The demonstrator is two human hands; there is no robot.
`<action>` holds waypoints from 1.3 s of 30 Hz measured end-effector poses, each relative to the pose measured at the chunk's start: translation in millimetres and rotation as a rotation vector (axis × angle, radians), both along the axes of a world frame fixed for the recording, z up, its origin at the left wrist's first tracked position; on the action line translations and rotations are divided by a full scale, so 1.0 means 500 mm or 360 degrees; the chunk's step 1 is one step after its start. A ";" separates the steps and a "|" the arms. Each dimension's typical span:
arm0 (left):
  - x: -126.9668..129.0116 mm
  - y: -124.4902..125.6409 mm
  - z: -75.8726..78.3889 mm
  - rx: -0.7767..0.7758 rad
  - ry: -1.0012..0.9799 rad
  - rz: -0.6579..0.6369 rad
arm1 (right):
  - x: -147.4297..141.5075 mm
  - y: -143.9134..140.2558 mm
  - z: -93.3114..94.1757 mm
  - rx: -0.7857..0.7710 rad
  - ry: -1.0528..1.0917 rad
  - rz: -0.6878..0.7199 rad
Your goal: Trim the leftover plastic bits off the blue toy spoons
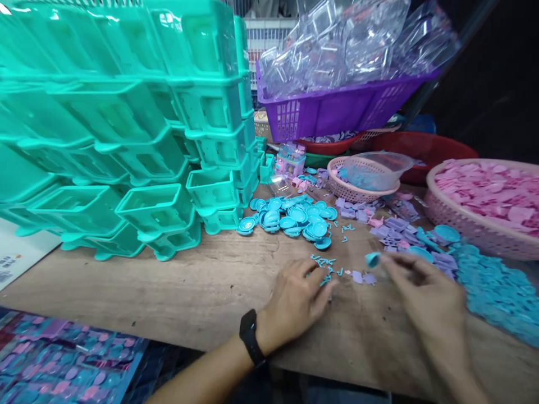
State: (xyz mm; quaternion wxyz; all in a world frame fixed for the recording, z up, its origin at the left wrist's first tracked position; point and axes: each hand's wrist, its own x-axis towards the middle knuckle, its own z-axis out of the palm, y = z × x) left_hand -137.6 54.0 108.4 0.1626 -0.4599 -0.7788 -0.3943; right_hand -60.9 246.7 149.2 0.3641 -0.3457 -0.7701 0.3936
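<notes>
Head view: tiny blue piece (372,259), light and stiff, is pinched edgewise in right hand (425,292) grip; left hand (295,303) grip spread apart over small blue bits (324,269) on desk (168,292).

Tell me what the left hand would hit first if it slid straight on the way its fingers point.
Likely the small blue hook-shaped pieces right at the left hand's fingers; beyond them, two lilac pieces. Depth is unclear.

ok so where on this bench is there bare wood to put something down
The widest bare patch of the wooden bench lies between the stacked teal trays and the left hand, up to the blue round lids. A narrower strip runs along the near edge under both hands. Right of the right hand it is crowded: lilac pieces, blue bits, the pink basket.
</notes>
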 end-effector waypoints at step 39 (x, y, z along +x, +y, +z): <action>0.019 -0.053 0.011 0.0865 -0.1109 0.0273 | 0.012 -0.213 -0.049 0.0471 0.0099 0.0633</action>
